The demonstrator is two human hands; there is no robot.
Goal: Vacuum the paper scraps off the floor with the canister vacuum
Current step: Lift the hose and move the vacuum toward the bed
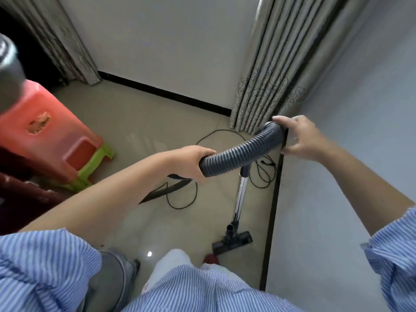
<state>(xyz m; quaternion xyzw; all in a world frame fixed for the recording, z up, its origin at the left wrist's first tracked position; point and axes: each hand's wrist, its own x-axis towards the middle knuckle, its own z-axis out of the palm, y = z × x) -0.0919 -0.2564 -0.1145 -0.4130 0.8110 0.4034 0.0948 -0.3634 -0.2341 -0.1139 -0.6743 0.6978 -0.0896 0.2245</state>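
Note:
A grey ribbed vacuum hose arches in front of me at waist height. My left hand grips its lower left end. My right hand holds the upper right bend, fingers over the top and thumb underneath, close to the right wall. Below the hose a chrome wand runs down to the black floor head, which rests on the beige tile floor beside the wall. I see no paper scraps on the floor.
A black crevice nozzle and a looped black cord lie on the tiles. A red stool is stacked on a green one at the left. Patterned curtains hang in the corner. The white wall is close on the right.

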